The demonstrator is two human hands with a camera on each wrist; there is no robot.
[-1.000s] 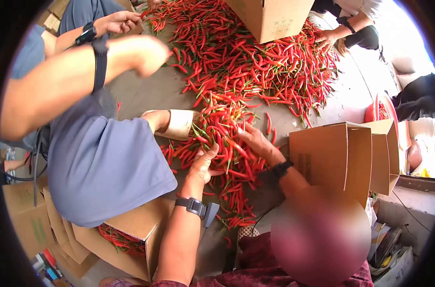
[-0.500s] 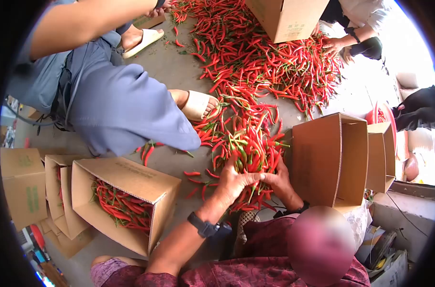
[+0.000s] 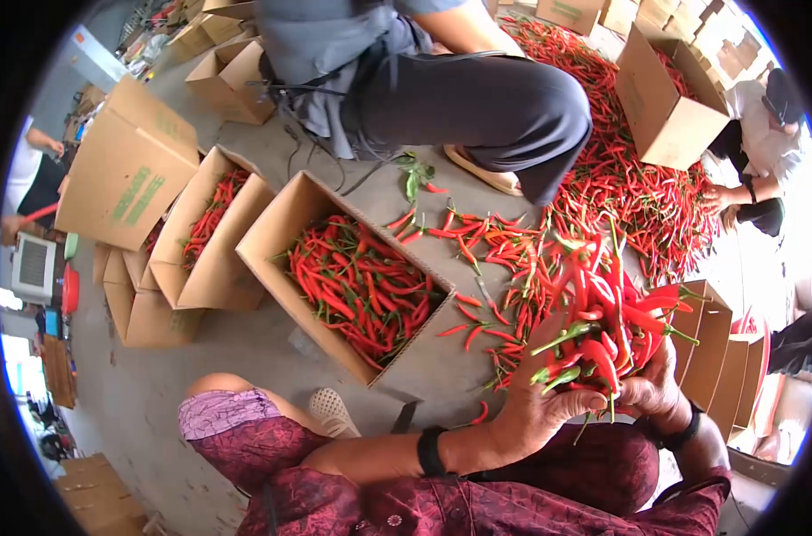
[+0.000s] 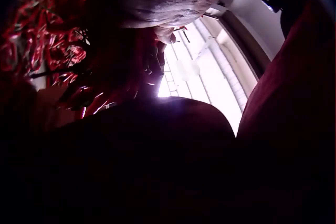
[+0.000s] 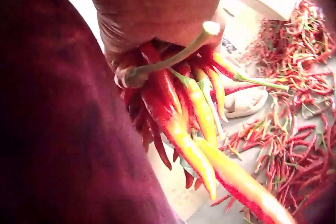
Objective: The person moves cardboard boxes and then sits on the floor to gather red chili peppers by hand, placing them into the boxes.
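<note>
Both hands hold a big bunch of red chili peppers [image 3: 602, 313] between them, raised in front of the knees in the head view. My left hand [image 3: 535, 406] cups the bunch from the left, its thumb across the lower peppers. From the right, my right hand [image 3: 658, 386] grips the same bunch, thumb toward the other thumb. Green stems and pepper tips stick out on several sides. In the right wrist view, peppers [image 5: 197, 113] hang out below the hand. The left wrist view is mostly dark. Left of the hands stands an open cardboard box [image 3: 261, 234] with chili peppers inside.
Loose chilies [image 3: 504, 255] trail over the floor to a large heap [image 3: 594, 161]. More cardboard boxes [image 3: 205, 259] stand at left, others [image 3: 705, 344] at right. A person in dark trousers [image 3: 477, 107] is close ahead; another person [image 3: 763, 170] works beside the heap.
Both hands have gathered chili peppers from the floor and lifted them in a bunch. The head view has swung left, bringing the filled box nearer the middle.
</note>
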